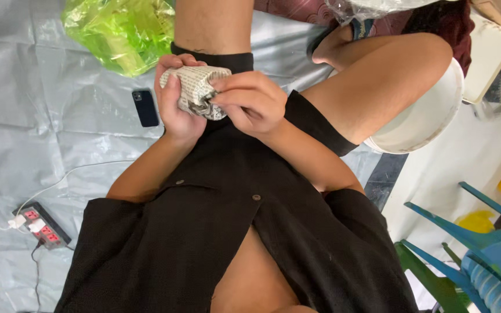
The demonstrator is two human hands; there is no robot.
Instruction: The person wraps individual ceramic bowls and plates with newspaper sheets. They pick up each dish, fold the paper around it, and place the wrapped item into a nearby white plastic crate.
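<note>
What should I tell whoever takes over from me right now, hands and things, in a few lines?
Left hand: wrapped around a small newspaper-wrapped bundle, held over the lap.
Right hand: fingertips pinching the paper folds at the bundle's lower end.
Nearby: dark phone on the grey plastic sheet, green plastic bag beyond it, power strip at the sheet's near left, white bowl beside the knee.
Done: paper covers the bundle all round.
Left: the lower end looks loosely gathered, not yet closed flat.
</note>
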